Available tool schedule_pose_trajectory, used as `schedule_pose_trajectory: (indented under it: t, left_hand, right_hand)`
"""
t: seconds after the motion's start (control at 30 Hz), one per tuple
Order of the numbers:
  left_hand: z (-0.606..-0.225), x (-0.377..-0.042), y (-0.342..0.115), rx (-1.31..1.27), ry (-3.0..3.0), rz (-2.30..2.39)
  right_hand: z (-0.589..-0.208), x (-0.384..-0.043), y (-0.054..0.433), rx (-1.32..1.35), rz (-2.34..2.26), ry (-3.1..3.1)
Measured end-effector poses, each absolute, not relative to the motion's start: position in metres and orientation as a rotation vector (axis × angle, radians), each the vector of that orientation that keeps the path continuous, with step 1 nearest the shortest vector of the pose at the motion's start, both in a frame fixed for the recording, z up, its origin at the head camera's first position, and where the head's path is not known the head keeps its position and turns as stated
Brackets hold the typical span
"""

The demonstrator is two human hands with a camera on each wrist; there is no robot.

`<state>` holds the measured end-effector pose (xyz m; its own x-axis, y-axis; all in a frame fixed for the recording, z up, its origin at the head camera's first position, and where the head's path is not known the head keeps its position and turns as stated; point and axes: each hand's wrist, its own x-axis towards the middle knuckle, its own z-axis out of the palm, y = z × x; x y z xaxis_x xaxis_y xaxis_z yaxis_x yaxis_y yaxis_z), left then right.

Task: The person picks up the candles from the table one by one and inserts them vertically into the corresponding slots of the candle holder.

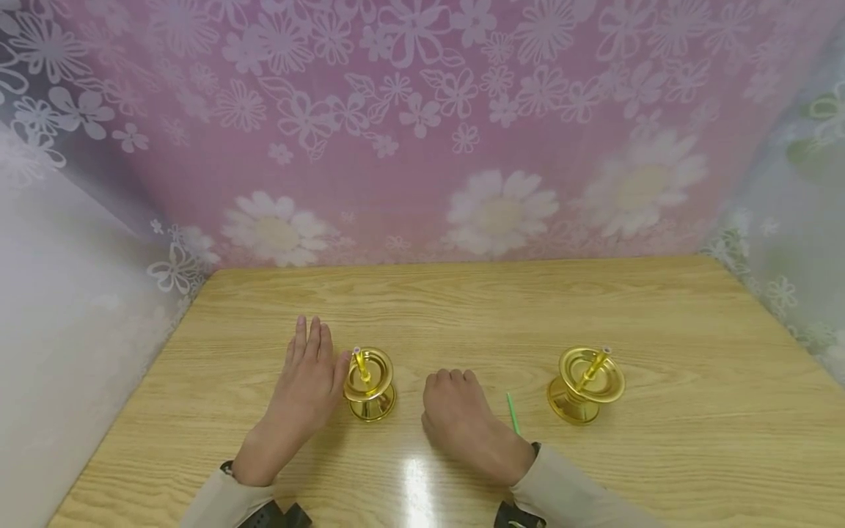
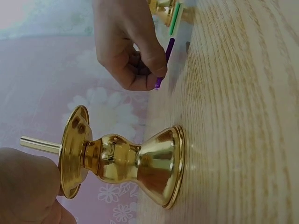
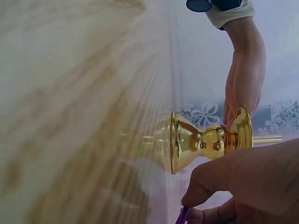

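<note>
A shiny gold candle holder (image 1: 371, 405), with a wide dish and a thin upright tube, stands left of the table's middle. Beside it, my left hand (image 1: 305, 389) has its fingers stretched out, the thumb at the dish's rim; the left wrist view shows that hand close against the dish (image 2: 74, 154). To the holder's right, my right hand (image 1: 458, 411) is low over the table with bent fingers. Between its thumb and finger it pinches a thin purple stick (image 2: 170, 49), whose end (image 3: 182, 216) shows in the right wrist view. The head view hides this stick.
A thin green stick (image 1: 512, 412) lies on the wooden table (image 1: 462, 315), just right of my right hand. Farther right stands a second gold candle holder (image 1: 574, 403). A pink flowered curtain (image 1: 396, 176) hangs behind the table's far edge.
</note>
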<state>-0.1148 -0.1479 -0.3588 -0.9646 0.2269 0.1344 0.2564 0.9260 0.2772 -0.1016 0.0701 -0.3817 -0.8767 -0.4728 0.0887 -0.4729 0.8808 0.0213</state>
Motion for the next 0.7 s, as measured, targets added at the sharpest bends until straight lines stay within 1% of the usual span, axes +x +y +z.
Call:
schedule_pose_trajectory:
  t: [0.47, 0.7]
  left_hand:
    - [-0.3597, -0.1148, -0.1476, -0.359, -2.991, -0.456]
    - [-0.3593, -0.1148, -0.148, -0.356, -2.992, -0.457]
  right_hand:
    - [-0.3795, -0.1049, 0.071, 0.765, 0.216, -2.886]
    - [-0.3802, -0.1077, 0.0711, 0.795, 0.201, -2.763]
